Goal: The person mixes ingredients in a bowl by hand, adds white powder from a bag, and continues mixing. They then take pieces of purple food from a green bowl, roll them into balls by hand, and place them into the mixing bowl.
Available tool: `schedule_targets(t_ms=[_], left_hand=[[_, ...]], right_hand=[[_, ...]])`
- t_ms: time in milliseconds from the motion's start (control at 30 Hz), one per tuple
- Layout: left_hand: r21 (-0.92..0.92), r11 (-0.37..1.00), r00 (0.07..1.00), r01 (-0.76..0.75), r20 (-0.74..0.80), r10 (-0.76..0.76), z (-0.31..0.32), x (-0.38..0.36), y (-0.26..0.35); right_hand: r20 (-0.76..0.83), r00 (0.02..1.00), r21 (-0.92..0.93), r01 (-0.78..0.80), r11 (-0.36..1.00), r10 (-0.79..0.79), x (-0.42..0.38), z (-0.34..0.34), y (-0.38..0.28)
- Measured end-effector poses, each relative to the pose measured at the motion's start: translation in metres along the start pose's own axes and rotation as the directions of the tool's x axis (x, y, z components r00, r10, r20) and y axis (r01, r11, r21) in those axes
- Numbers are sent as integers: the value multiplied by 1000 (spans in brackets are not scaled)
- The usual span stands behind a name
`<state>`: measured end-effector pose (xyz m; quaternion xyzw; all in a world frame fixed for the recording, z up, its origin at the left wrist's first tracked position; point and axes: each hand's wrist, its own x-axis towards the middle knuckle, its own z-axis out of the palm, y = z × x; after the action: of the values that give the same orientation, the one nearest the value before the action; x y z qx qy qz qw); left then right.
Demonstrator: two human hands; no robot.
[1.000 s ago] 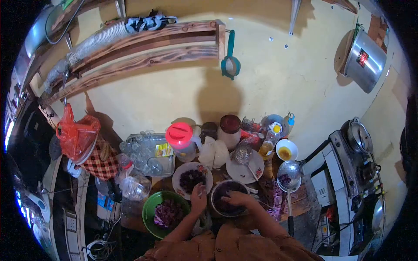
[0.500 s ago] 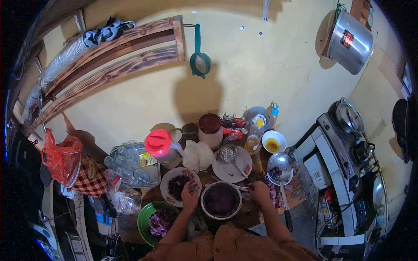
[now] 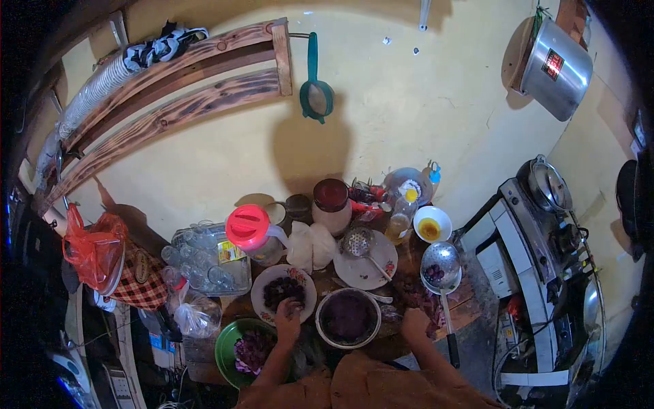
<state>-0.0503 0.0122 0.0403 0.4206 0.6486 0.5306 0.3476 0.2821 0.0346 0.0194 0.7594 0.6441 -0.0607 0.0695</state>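
My left hand (image 3: pixel 288 315) is at the near right rim of a floral plate (image 3: pixel 257 308) holding several dark purple round pieces (image 3: pixel 278 290). Its fingers are curled together; what they hold, if anything, is too small to make out. My right hand (image 3: pixel 413 323) looks closed, low over the table beside purple scraps (image 3: pixel 424 300), its contents hidden. Between my hands stands a pot (image 3: pixel 349 319) with a dark purple mass inside. A spoon (image 3: pixel 379 298) lies just behind the pot's right rim. Left of my forearm, a green basin (image 3: pixel 225 351) holds purple and pale scraps.
A skimmer (image 3: pixel 441 264) rests over a bowl at right, its black handle toward me. Another skimmer (image 3: pixel 359 242) lies on a white plate (image 3: pixel 381 267). A pink-lidded jug (image 3: pixel 248 228), a tray of glasses (image 3: pixel 197 262), an oil bottle (image 3: pixel 402 218) and a stove (image 3: pixel 538 238) stand around.
My left hand has drawn back toward me from over the purple pieces to the plate's near rim. My right hand has moved slightly toward me, away from the spoon.
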Motion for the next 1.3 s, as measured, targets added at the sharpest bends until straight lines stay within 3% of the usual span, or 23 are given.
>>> schedule_targets(t_ms=[67,133,200,333,433,500,533,600,667,733,800,933,1000,1067,1133,1167,1233,1267,1300], left_hand=[[-42,998,999,45,-18,-46,-1,-3,-9],[29,995,995,-99,9,98,-1,-3,-18],[-22,996,996,-90,12,91,1,0,-24],[-38,999,999,-13,31,14,-3,1,-17],[-76,997,1000,-22,17,23,-6,4,-14],[-55,998,999,-1,34,2,-11,4,-6],[-34,999,998,26,55,-24,-13,4,-2],[-38,999,999,-12,37,14,-14,6,-9],[-42,998,999,-46,20,46,-14,8,-10],[-154,986,998,62,39,-57,-14,9,-4],[-162,985,998,60,37,-54,-13,13,-19],[-145,989,998,-31,-56,23,-5,22,-20],[-143,990,997,7,-69,-17,-4,27,-12],[-142,989,995,48,-81,-60,-5,35,-15],[-17,998,996,55,-64,-56,-4,45,-26],[-19,998,996,59,-72,-61,-2,49,-29],[97,989,983,-107,-139,120,4,56,-27],[96,990,983,-102,-142,115,8,60,-29],[-17,997,986,-82,-144,78,14,66,-28]], right_hand=[[-79,997,-18,-26,999,25,-4,28,7],[-160,986,-32,-54,998,48,-8,27,10],[-263,962,32,86,996,-74,-14,19,18],[-178,978,62,123,990,-110,-19,-5,20],[-154,986,201,90,975,-59,-21,-48,17],[-265,960,482,212,850,-89,-16,-74,16],[-270,958,481,219,849,-94,-13,-85,14],[-187,982,662,150,734,-32,-5,-110,7],[-178,979,688,198,698,-102,1,-150,-8],[-167,971,712,240,659,-173,15,-163,-22],[-465,813,660,582,475,-351,40,-157,-38],[-509,716,596,693,405,-478,62,-182,-95],[-699,469,330,881,338,-540,81,-176,-125],[-666,495,357,868,344,-558,83,-177,-151],[-554,684,631,717,298,-474,91,-163,-173],[-551,681,630,718,294,-482,94,-159,-184],[-625,663,563,749,350,-412,97,-151,-203],[-622,663,564,749,349,-417,99,-145,-211],[-660,629,547,777,311,-411,102,-139,-219]])
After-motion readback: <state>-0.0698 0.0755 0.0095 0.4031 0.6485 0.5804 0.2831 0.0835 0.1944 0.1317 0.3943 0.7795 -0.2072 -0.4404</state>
